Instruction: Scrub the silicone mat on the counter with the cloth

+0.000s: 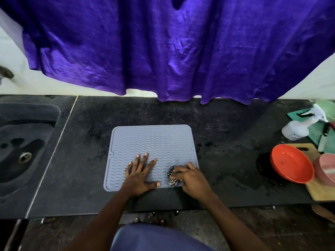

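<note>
A grey silicone mat (154,142) with wavy ridges lies flat on the dark counter (226,133). My left hand (140,173) rests palm down on the mat's near left part, fingers spread. My right hand (192,180) is closed on a bunched black-and-white checked cloth (172,175), pressing it onto the mat's near right corner. Most of the cloth is hidden under the fingers.
A dark sink (27,147) is set into the counter at the left. At the right stand an orange bowl (290,163), a pink bowl (326,169), a wooden board (319,191) and a white spray bottle (297,129). A purple curtain (163,51) hangs behind.
</note>
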